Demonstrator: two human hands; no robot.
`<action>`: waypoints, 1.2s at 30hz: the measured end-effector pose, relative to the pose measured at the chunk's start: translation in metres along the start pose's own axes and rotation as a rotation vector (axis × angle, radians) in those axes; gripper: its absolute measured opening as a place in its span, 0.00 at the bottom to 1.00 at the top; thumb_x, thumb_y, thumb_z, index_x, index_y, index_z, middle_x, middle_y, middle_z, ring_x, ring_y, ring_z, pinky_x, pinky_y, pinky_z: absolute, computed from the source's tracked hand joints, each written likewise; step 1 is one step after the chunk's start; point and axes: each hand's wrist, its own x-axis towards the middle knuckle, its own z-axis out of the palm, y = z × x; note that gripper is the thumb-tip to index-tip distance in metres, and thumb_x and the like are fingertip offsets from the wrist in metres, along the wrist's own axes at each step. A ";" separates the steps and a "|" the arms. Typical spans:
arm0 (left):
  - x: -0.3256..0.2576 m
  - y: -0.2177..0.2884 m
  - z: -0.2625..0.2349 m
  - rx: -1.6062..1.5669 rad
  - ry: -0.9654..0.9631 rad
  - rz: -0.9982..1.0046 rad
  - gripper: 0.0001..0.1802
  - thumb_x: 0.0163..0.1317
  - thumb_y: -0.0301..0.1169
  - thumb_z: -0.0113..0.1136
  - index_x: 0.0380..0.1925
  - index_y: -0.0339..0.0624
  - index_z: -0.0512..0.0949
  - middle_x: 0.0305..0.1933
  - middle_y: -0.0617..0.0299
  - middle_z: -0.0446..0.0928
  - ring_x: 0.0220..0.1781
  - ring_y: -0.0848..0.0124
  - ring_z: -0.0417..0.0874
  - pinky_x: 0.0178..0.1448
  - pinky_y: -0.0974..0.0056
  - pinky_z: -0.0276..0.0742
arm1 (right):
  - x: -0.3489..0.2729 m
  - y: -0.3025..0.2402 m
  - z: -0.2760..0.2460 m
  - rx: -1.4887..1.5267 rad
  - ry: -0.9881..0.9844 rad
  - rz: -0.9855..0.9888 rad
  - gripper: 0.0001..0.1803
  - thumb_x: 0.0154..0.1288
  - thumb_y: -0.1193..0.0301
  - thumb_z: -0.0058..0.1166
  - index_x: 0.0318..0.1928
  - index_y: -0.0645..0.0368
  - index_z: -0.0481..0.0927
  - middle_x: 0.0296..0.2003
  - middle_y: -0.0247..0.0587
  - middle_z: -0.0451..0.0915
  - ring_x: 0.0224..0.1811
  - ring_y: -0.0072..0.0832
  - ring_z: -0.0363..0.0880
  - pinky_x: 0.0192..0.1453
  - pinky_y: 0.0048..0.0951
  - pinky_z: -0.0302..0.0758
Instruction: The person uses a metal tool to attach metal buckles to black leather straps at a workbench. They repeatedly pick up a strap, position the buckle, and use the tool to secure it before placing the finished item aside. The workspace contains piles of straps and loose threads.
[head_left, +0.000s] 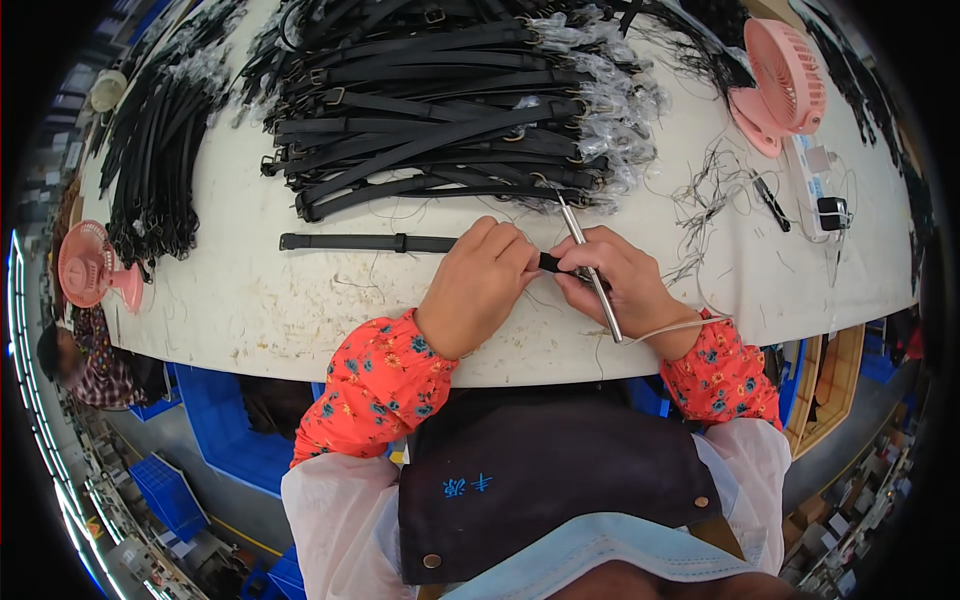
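Nearest the camera, a blue mask (600, 540) shows above a dark apron (560, 470); beyond them, both hands meet over one black strap (370, 243) lying on the bench (250, 330), its length running out to the left. A corded metal tool (577, 235) slants across the right hand (630, 285), its upper end close to the pile (420, 130) of straps and their plastic wrap (610, 110).

If the tool is a heated one, as its cord (675, 328) suggests, a small swing of that hand could bring the tip onto the pile's nearest strap or the wrap and mark or melt it. The cord lies over the right wrist and could tug the tool askew. Loose threads (700, 230) nearby might snag, and a weak pinch could let the narrow strap twist.

The left hand (480, 280) is curled nearly closed, thumb and fingers pinching the strap near its right end. The right hand, also mostly closed, holds the tool while its fingertips nip the strap's end. The hands are near each other, a short piece of strap between them; how firmly either grips, I cannot tell.
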 end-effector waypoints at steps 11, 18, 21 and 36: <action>0.000 -0.007 0.000 -0.209 -0.041 -0.114 0.10 0.58 0.20 0.69 0.35 0.39 0.76 0.38 0.58 0.83 0.43 0.57 0.81 0.46 0.59 0.79 | 0.005 0.006 -0.002 -0.073 -0.061 -0.059 0.17 0.58 0.80 0.67 0.46 0.55 0.78 0.39 0.42 0.82 0.39 0.42 0.84 0.44 0.39 0.81; -0.002 -0.009 0.007 -0.339 0.010 -0.276 0.07 0.59 0.21 0.71 0.35 0.38 0.82 0.33 0.58 0.82 0.37 0.61 0.83 0.41 0.61 0.79 | 0.000 -0.001 -0.004 0.165 0.019 0.223 0.18 0.69 0.75 0.60 0.58 0.58 0.75 0.41 0.43 0.84 0.46 0.37 0.85 0.53 0.36 0.81; -0.002 -0.007 0.005 -0.358 0.030 -0.287 0.07 0.58 0.22 0.72 0.34 0.38 0.83 0.33 0.59 0.83 0.35 0.62 0.83 0.39 0.61 0.79 | -0.001 -0.005 -0.010 0.529 0.062 0.417 0.17 0.80 0.68 0.50 0.63 0.62 0.71 0.44 0.43 0.85 0.47 0.26 0.84 0.55 0.31 0.80; -0.002 -0.007 0.009 -0.336 0.048 -0.278 0.07 0.57 0.22 0.73 0.33 0.38 0.83 0.31 0.58 0.82 0.33 0.63 0.83 0.37 0.63 0.78 | -0.002 -0.006 -0.019 0.681 -0.039 0.608 0.20 0.83 0.59 0.46 0.45 0.65 0.80 0.22 0.33 0.78 0.22 0.16 0.74 0.26 0.19 0.70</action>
